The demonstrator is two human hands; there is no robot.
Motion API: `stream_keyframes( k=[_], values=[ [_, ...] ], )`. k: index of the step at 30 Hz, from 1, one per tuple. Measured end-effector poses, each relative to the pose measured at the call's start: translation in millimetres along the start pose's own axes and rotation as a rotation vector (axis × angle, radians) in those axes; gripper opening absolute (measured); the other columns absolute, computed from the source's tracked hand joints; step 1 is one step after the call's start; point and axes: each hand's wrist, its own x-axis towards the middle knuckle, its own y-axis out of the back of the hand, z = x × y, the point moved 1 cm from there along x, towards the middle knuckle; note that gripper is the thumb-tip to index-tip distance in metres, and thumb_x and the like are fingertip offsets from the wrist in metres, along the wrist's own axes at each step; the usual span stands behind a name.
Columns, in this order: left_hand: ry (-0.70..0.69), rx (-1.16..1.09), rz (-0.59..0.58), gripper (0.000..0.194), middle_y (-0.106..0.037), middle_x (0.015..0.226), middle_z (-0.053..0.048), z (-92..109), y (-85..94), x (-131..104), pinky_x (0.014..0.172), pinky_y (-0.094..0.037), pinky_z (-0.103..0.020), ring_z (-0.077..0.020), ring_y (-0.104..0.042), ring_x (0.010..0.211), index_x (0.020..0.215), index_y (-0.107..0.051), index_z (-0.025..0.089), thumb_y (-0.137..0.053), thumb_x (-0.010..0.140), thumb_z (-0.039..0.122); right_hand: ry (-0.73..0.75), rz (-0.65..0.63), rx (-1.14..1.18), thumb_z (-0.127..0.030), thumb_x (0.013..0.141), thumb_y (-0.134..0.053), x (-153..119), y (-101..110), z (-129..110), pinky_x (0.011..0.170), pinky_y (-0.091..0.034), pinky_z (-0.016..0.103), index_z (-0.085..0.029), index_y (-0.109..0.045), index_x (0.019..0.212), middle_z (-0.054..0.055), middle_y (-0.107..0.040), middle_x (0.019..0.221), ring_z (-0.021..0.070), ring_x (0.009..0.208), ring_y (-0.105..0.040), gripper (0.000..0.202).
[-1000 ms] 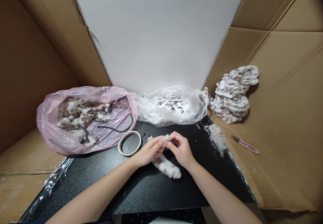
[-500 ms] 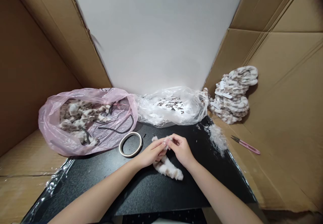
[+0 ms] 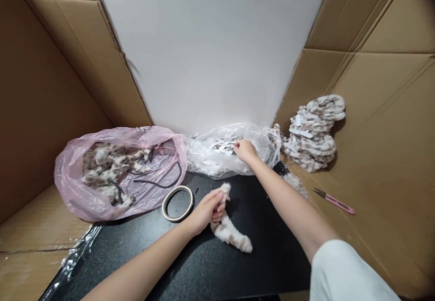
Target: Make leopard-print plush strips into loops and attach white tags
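My left hand is closed round a white-and-brown furry strip. One short end sticks up past the thumb, and the longer part slants down to the right on the black tabletop. My right hand is over the clear plastic bag, among the white and dark printed slips in it. Its fingers are curled and pressed together at the slips; whatever is between them is too small to make out.
A pink bag with furry pieces and black cords lies left. Near my left hand is a tape roll. Furry bands with white tags are piled right, with pink-handled snips and loose fluff nearby. Cardboard walls flank the table.
My right hand has left the furry strip and moved forward to the clear bag. My left hand keeps the strip, whose upper end now shows.
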Motion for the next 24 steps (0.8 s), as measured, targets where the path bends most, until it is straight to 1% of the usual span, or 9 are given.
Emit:
stream_keyframes(
  k=[2,4,9,12,15,17,19,22,24],
  values=[
    [-0.01,-0.007,0.004,0.047,-0.039,0.054,0.01,0.6,-1.1,-1.1,0.041,-0.013,-0.017,-0.0032,-0.021,0.041,0.095,-0.051,0.016,-0.07,0.073,0.053,-0.028,-0.071,-0.073,-0.02,0.082,-0.062,19.3,-11.2,-7.1,0.089,-0.042,0.037,-0.019,-0.073,0.084,0.011,-0.071,0.102,0.0261,0.106,-0.06,0.011],
    [-0.016,-0.008,0.005,0.047,-0.043,0.057,0.009,1.2,-2.3,-2.1,0.041,-0.015,-0.017,-0.0035,-0.024,0.042,0.099,-0.05,0.018,-0.07,0.074,0.051,-0.043,-0.12,-0.131,-0.02,0.079,-0.067,29.2,-22.0,-12.7,0.095,-0.037,0.042,-0.019,-0.073,0.086,0.012,-0.071,0.105,0.028,0.11,-0.058,0.009],
    [-0.023,-0.029,0.016,0.039,-0.049,0.065,0.006,2.6,-3.0,-1.6,0.041,-0.017,-0.017,-0.0037,-0.028,0.043,0.098,-0.049,0.019,-0.068,0.074,0.043,-0.071,-0.184,-0.223,-0.02,0.081,-0.064,33.0,-31.3,-16.8,0.1,-0.029,0.051,-0.016,-0.071,0.098,0.016,-0.067,0.114,0.0315,0.114,-0.056,0.019],
    [-0.016,-0.057,0.026,0.036,-0.038,0.059,0.009,0.9,-0.7,-0.1,0.041,-0.012,-0.017,-0.0033,-0.021,0.042,0.093,-0.047,0.019,-0.065,0.075,0.044,-0.082,-0.213,-0.253,-0.017,0.083,-0.058,30.9,-30.6,-17.0,0.101,-0.028,0.052,-0.014,-0.07,0.103,0.018,-0.067,0.115,0.0321,0.115,-0.056,0.024],
    [-0.039,-0.058,0.034,0.044,-0.023,0.055,0.012,-2.6,1.1,1.1,0.041,-0.007,-0.018,-0.0036,-0.011,0.043,0.082,-0.041,0.02,-0.063,0.076,0.058,-0.087,-0.245,-0.258,-0.015,0.081,-0.057,29.3,-32.4,-18.3,0.103,-0.025,0.054,-0.016,-0.071,0.102,0.016,-0.068,0.115,0.0316,0.113,-0.057,0.025],
    [-0.05,-0.045,0.029,0.051,-0.021,0.054,0.012,-4.3,0.9,1.1,0.042,-0.006,-0.019,-0.0035,-0.009,0.043,0.076,-0.034,0.021,-0.064,0.075,0.063,-0.093,-0.254,-0.247,-0.016,0.079,-0.059,28.8,-35.0,-19.6,0.104,-0.024,0.055,-0.016,-0.071,0.101,0.017,-0.067,0.116,0.033,0.114,-0.056,0.025],
    [-0.049,-0.034,0.016,0.054,-0.021,0.053,0.012,-4.2,-0.2,0.5,0.043,-0.005,-0.02,-0.0036,-0.009,0.044,0.074,-0.031,0.022,-0.066,0.074,0.063,-0.104,-0.246,-0.224,-0.017,0.076,-0.062,28.8,-37.1,-21.2,0.103,-0.026,0.055,-0.015,-0.072,0.099,0.018,-0.067,0.116,0.0356,0.116,-0.054,0.025],
    [-0.056,-0.022,0.012,0.053,-0.021,0.051,0.012,-1.5,-2.0,-1.2,0.043,-0.005,-0.022,-0.004,-0.01,0.044,0.076,-0.034,0.021,-0.067,0.073,0.063,-0.115,-0.193,-0.164,-0.019,0.074,-0.063,28.8,-33.9,-24.3,0.099,-0.032,0.052,-0.013,-0.072,0.092,0.019,-0.068,0.112,0.0377,0.116,-0.054,0.021],
    [-0.065,-0.025,0.018,0.051,-0.021,0.05,0.012,0.3,-2.6,-2.1,0.043,-0.005,-0.022,-0.004,-0.01,0.044,0.076,-0.037,0.021,-0.067,0.073,0.062,-0.113,-0.121,-0.108,-0.021,0.076,-0.06,27.5,-24.1,-26.0,0.095,-0.036,0.048,-0.014,-0.072,0.088,0.018,-0.069,0.107,0.0363,0.112,-0.055,0.018]
  ],
)
